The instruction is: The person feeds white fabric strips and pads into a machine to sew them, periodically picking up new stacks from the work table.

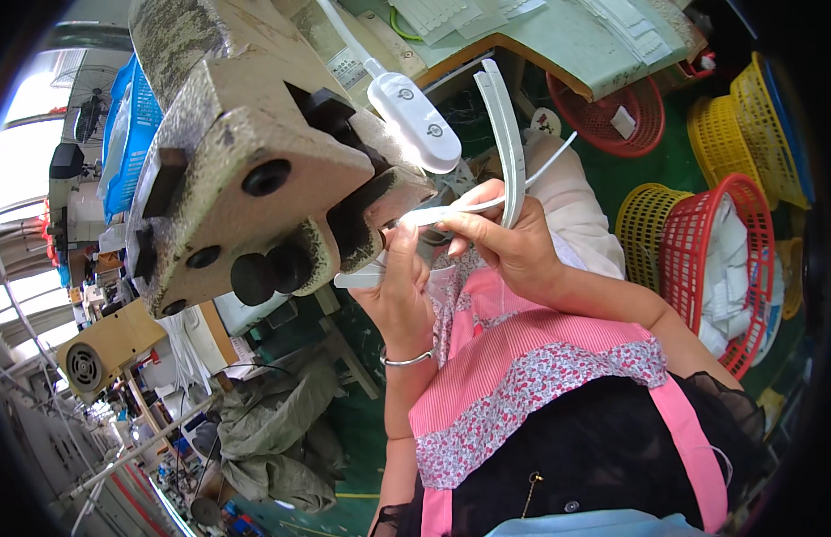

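A: Where is the white strip [444,214]?
B: Stretched between the 2 hands, just right of the machine head [263,134]. Its free end runs on past the right hand [523,255], toward the far right.
A: How does that hand stand?
B: Thumb and fingers together, clamped on the strip. A wider pale band [498,116] rises from the same hand, toward the far side.
A: And the left hand [405,295]?
B: Nearer the machine, fingers curled, thumb pressed on the strip's left end. A flat white piece [357,280] shows left of it; I cannot tell whether it belongs to the strip.
A: What else?
B: A white lamp [415,125] beyond the hands, and a red basket [679,259] of white pieces well to the right.
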A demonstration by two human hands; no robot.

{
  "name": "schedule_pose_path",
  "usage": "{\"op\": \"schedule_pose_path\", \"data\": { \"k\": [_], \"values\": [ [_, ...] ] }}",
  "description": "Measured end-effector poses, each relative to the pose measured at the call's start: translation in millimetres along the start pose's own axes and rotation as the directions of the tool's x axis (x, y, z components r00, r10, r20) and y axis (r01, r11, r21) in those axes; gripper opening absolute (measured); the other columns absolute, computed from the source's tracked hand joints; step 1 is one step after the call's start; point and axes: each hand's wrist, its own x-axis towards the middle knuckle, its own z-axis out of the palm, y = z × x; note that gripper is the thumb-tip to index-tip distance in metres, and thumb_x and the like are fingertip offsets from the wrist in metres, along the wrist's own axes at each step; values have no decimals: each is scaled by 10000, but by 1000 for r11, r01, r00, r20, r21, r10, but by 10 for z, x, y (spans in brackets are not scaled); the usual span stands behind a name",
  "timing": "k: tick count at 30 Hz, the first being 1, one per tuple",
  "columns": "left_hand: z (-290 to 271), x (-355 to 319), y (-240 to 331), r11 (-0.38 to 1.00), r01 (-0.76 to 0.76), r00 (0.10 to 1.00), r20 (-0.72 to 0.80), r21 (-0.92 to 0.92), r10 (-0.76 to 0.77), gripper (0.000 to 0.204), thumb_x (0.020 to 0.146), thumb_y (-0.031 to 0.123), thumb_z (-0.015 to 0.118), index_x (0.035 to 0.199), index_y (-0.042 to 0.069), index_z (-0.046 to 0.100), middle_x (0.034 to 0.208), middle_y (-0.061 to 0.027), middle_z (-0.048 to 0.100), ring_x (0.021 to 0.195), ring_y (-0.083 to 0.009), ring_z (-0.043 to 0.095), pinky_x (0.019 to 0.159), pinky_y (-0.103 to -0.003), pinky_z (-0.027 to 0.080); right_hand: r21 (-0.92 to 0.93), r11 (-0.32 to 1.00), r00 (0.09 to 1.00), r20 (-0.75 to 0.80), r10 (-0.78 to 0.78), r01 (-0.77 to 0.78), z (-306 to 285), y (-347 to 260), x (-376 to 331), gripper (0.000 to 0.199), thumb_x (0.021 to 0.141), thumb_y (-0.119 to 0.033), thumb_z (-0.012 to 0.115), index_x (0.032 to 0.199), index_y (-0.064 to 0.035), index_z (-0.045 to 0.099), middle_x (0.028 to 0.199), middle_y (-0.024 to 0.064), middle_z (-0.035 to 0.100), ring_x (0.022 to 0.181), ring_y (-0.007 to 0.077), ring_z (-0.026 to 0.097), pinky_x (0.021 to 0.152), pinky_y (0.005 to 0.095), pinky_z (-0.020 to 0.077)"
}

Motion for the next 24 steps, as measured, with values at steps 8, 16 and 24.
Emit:
{"op": "schedule_pose_path", "data": {
  "k": [8,16,24],
  "values": [
    [-41,16,10,998,-34,999,-6,49,34,99,906,43,638,918,-55,644,695,-52,608,432,-12,332,385,-182,228,-37,999,999,22,37,-36,14,-111,17,150,890,-141,707,979,-23,686,739,28,708,549,16,564,446,163,343],
    [-17,55,99,982,-103,995,9,157,102,89,892,24,636,895,-64,648,766,-99,663,444,-12,338,394,-175,232,-97,993,974,206,91,-72,-49,-326,291,170,869,-54,678,1004,48,665,891,110,707,704,118,675,609,208,479],
    [-250,-16,38,996,-86,991,-100,34,89,98,869,26,635,864,-72,643,738,-61,625,441,-10,292,397,-180,218,-80,994,967,241,85,-68,-133,-361,390,135,883,-98,665,945,21,661,873,87,716,657,73,656,524,184,424]
  ]
}}
